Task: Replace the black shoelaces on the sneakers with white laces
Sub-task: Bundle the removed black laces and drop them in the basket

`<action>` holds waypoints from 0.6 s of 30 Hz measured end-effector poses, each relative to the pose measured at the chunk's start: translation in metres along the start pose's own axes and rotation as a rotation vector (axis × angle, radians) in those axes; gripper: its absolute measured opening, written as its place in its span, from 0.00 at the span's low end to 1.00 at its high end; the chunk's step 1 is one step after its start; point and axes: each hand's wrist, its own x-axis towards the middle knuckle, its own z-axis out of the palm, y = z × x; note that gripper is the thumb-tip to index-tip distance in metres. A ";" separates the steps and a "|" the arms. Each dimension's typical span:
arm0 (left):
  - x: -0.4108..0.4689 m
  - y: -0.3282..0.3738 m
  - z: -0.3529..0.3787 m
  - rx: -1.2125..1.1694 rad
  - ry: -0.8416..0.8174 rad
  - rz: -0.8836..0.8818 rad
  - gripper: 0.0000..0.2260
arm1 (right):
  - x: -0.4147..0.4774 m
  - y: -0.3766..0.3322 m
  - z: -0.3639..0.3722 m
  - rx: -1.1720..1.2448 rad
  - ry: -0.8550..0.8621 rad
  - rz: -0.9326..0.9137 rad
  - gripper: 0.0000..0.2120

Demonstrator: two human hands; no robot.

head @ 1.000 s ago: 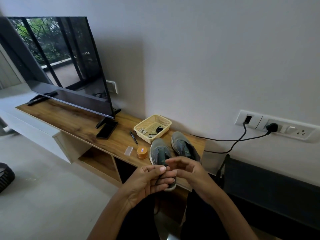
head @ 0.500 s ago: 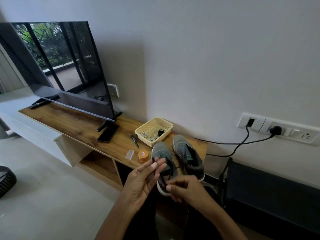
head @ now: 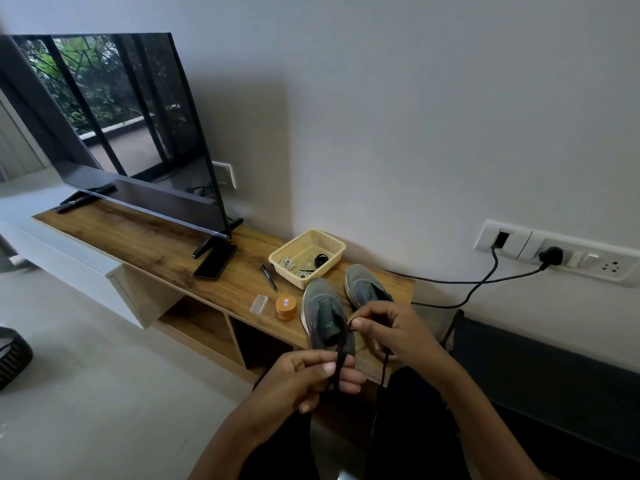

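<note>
Two grey sneakers stand side by side on the wooden TV unit (head: pixel 156 251), toes to the wall: the left sneaker (head: pixel 323 306) and the right sneaker (head: pixel 363 287). A black shoelace (head: pixel 341 351) runs between my hands in front of the left sneaker. My right hand (head: pixel 384 332) pinches its upper part over the right sneaker's heel. My left hand (head: pixel 311 377) grips the lace lower down. A second strand hangs below my right hand. White laces (head: pixel 289 263) lie in the yellow basket (head: pixel 332 242).
Behind the sneakers the basket also holds a black coil. An orange jar (head: pixel 286 307), a clear small case (head: pixel 259 303), a pen (head: pixel 269 272) and a phone (head: pixel 214 261) lie on the unit by the TV (head: pixel 121 133). Cables run to wall sockets (head: pixel 554 254).
My left hand went from open fingers to gripping the lace. My right hand rose above it, drawing the black lace taut between them, away from the left sneaker.
</note>
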 end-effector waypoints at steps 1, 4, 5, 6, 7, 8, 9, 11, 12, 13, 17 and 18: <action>0.001 0.000 -0.001 -0.040 -0.003 0.015 0.12 | 0.000 0.004 0.002 0.013 -0.003 0.021 0.04; 0.008 -0.001 -0.003 -0.166 0.075 0.075 0.14 | -0.008 0.022 0.017 0.002 -0.043 0.094 0.07; 0.010 -0.001 -0.003 -0.204 0.131 0.095 0.15 | -0.013 0.027 0.023 -0.008 -0.062 0.119 0.08; 0.012 -0.001 -0.003 -0.221 0.190 0.114 0.17 | -0.017 0.031 0.028 -0.018 -0.092 0.136 0.08; 0.014 -0.001 -0.002 -0.205 0.246 0.136 0.17 | -0.021 0.035 0.033 -0.029 -0.136 0.150 0.09; 0.015 -0.001 -0.002 -0.159 0.296 0.160 0.16 | -0.025 0.036 0.037 -0.036 -0.194 0.159 0.08; 0.016 -0.002 -0.002 -0.088 0.339 0.183 0.14 | -0.028 0.036 0.039 -0.044 -0.260 0.157 0.08; 0.017 -0.003 -0.003 0.066 0.397 0.192 0.12 | -0.032 0.031 0.039 -0.050 -0.369 0.131 0.07; 0.017 -0.004 -0.004 0.129 0.410 0.178 0.11 | -0.033 0.026 0.036 -0.050 -0.392 0.125 0.07; 0.019 -0.008 -0.007 0.193 0.404 0.159 0.11 | -0.033 0.021 0.034 -0.046 -0.392 0.122 0.06; 0.017 -0.017 -0.008 0.408 0.293 0.092 0.11 | -0.017 0.005 0.015 -0.057 -0.152 0.031 0.06; 0.016 -0.016 -0.006 0.399 0.238 0.084 0.10 | -0.010 0.005 0.010 -0.043 -0.080 0.007 0.06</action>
